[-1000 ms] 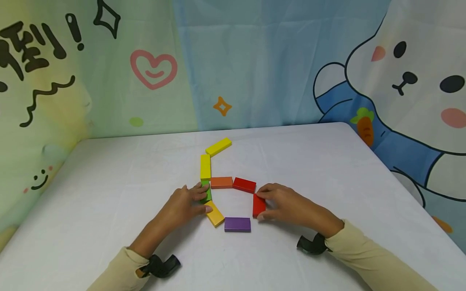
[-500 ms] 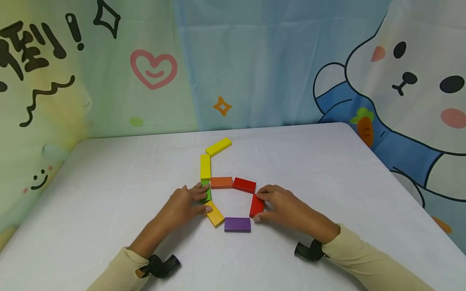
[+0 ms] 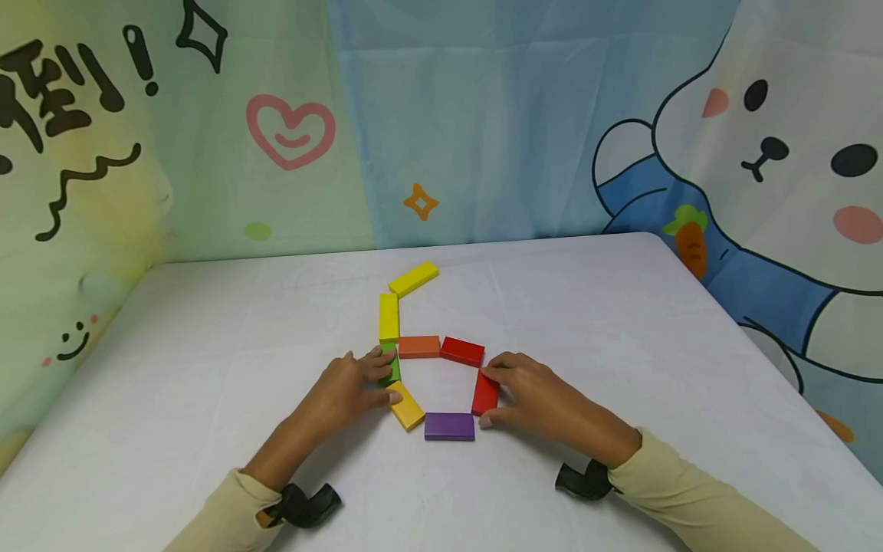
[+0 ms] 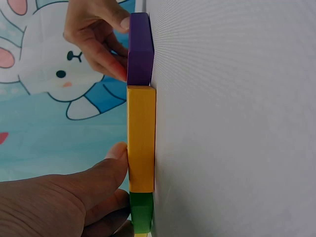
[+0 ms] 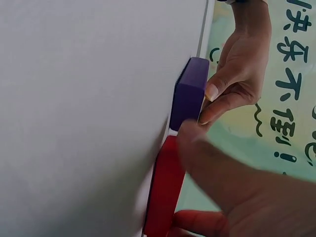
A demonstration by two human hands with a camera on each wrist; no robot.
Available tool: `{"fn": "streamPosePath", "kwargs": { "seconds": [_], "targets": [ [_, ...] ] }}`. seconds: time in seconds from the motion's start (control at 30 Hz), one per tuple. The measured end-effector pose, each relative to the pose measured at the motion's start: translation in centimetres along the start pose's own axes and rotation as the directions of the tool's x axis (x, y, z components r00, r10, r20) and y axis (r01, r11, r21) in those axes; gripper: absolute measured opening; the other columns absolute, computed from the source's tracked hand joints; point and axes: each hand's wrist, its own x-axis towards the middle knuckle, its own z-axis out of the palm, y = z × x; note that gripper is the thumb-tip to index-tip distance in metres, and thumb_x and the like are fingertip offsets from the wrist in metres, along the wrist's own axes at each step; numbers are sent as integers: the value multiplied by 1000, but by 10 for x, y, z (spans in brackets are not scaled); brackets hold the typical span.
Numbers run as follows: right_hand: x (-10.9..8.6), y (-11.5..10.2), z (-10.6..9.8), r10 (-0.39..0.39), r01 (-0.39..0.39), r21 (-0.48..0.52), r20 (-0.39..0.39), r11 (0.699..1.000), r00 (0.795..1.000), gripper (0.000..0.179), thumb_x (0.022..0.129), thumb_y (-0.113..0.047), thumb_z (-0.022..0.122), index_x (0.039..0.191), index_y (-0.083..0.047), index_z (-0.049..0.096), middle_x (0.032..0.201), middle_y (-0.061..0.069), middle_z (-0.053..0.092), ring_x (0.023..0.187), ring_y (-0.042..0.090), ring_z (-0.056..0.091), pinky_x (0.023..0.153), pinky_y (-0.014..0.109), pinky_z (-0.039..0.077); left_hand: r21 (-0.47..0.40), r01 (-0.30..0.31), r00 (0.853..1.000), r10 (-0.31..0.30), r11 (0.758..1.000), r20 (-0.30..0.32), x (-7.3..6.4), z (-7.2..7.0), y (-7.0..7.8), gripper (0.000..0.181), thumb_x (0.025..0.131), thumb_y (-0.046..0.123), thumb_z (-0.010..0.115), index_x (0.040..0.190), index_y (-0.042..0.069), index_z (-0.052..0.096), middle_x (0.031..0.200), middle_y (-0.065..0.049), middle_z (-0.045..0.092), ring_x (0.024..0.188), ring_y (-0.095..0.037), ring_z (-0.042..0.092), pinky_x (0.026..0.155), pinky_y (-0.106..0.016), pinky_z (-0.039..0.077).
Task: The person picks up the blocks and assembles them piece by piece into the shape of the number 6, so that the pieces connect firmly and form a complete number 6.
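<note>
Coloured rectangular wooden blocks lie end to end on the white cloth. In the head view my right hand pinches a red block by its ends, between thumb and fingers. That block's near end lies close to the corner of a purple block. My left hand rests on the left side of the outline. Its thumb touches a yellow-orange block, and its fingers lie on a green block, partly covering it. The left wrist view shows the yellow-orange block meeting the purple one.
Beyond the green block lie two yellow blocks, the farther one slanted. An orange block and another red block run along the ring's far side. A printed curtain hangs behind the white-covered table.
My right hand has moved slightly left with the red block, whose near end swung inward toward the purple block. My left hand has stayed in place.
</note>
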Motion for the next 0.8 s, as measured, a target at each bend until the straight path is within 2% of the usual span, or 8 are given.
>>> {"fn": "streamPosePath", "kwargs": {
  "seconds": [0.2, 0.4, 0.6, 0.8],
  "targets": [
    [-1, 1, -3, 3, -3, 16, 1, 1000, 1000, 66, 81, -46, 77, 127, -1, 64, 126, 10, 57, 117, 27, 54, 94, 42, 50, 2, -11, 1000, 11, 1000, 1, -1, 0, 0, 58, 79, 24, 81, 130, 5, 61, 138, -6, 54, 137, -28, 38, 112, -53, 22],
    [7, 9, -10, 13, -4, 105, -89, 994, 996, 47, 92, -29, 69, 127, 1, 63, 121, 9, 62, 110, 25, 60, 90, 41, 52, 11, -15, 1000, 15, 1000, 1, 0, -1, 0, 58, 79, 24, 82, 129, 4, 61, 138, -6, 54, 136, -29, 39, 112, -52, 23],
    [23, 17, -14, 7, 15, 140, -154, 990, 988, 40, 91, -17, 69, 126, 3, 63, 116, 11, 64, 98, 23, 61, 81, 36, 56, 17, -15, 1000, 15, 1000, 4, -1, -2, 0, 57, 79, 24, 81, 129, 4, 62, 137, -6, 55, 136, -30, 39, 111, -53, 24],
    [38, 19, -10, 28, -7, 172, -123, 985, 992, 40, 90, -17, 70, 125, 2, 64, 113, 10, 64, 98, 23, 61, 82, 36, 55, 7, -17, 1000, 17, 1000, 9, 0, -1, -2, 56, 79, 24, 81, 128, 4, 62, 138, -6, 55, 137, -27, 38, 112, -53, 21]
  ]
}}
